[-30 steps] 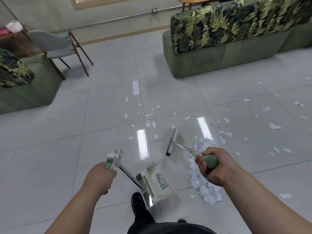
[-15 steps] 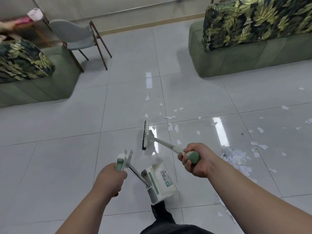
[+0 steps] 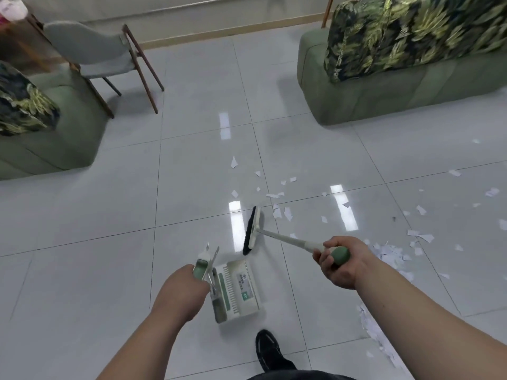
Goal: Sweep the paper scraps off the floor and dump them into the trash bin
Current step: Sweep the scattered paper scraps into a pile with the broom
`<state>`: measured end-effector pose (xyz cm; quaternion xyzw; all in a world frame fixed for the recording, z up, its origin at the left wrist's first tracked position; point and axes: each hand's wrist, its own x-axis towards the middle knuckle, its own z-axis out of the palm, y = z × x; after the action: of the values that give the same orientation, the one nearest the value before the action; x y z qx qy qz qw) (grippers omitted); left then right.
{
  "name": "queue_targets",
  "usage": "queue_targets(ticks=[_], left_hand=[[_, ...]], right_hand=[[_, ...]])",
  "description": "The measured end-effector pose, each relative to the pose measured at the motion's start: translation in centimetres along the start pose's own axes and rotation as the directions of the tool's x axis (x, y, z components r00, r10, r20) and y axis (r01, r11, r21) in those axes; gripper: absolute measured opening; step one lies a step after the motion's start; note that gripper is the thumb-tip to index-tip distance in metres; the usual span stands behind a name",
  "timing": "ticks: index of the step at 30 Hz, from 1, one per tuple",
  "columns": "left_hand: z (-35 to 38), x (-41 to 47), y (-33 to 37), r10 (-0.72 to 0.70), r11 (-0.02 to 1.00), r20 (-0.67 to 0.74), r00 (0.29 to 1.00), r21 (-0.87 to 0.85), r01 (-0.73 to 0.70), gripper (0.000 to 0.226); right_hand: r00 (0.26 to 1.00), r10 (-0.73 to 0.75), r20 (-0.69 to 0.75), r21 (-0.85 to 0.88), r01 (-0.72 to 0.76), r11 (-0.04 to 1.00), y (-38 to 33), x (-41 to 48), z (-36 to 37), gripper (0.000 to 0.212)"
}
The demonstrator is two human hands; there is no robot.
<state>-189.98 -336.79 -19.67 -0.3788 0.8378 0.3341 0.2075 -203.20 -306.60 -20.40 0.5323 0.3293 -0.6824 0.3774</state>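
The right hand (image 3: 341,266) has its fingers (image 3: 323,260) clamped round the green grip of the broom (image 3: 251,231), whose black-bristled head meets the floor (image 3: 109,256) at the hand's 10 o'clock. Loose paper scraps (image 3: 282,212) lie at 1 o'clock of that head, just beside it — a thicker pile (image 3: 389,252) spreads at the right hand's 3 o'clock. The left hand (image 3: 182,293) grips the dustpan (image 3: 237,292) handle, fingers curled round it, with the pan at 6 o'clock of the broom head.
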Motion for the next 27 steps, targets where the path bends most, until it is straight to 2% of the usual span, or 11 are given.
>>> queue_targets(ticks=[4,8,13,17,20,24,27], left_hand=[[-0.5,1.5,1.0,0.040,0.999,0.005,0.999,0.029,-0.040,0.007],[-1.3,2.7,1.1,0.040,0.998,-0.002,0.999,0.044,-0.040,0.010],[-2.2,2.9,0.5,0.021,1.000,-0.016,1.000,0.003,-0.021,0.014],[-2.3,2.7,0.8,0.029,1.000,-0.025,0.999,-0.010,-0.029,0.006],[-2.2,3.1,1.8,0.051,0.998,-0.040,0.998,-0.039,-0.052,0.003],[-2.1,3.9,3.4,0.043,0.998,-0.051,0.998,-0.037,-0.045,0.002],[-2.1,4.9,4.4,0.018,0.999,-0.058,0.998,-0.043,-0.021,0.002]], right_hand=[[0.998,-0.053,-0.020,0.120,0.055,0.991,0.5,-1.9,0.1,0.020],[0.991,-0.104,-0.082,0.181,0.118,0.976,1.0,-2.9,-0.1,0.029],[0.970,-0.179,-0.164,0.272,0.219,0.937,0.1,-4.3,-0.9,0.025],[0.954,-0.233,-0.190,0.270,0.279,0.922,-1.2,-5.1,-2.1,0.017],[0.950,-0.268,-0.161,0.198,0.297,0.934,-1.6,-5.3,-1.7,0.017],[0.968,-0.245,-0.050,0.166,0.250,0.954,-2.2,-5.1,0.1,0.014],[0.982,-0.182,0.049,0.148,0.173,0.974,-3.8,-4.3,1.5,0.028]])
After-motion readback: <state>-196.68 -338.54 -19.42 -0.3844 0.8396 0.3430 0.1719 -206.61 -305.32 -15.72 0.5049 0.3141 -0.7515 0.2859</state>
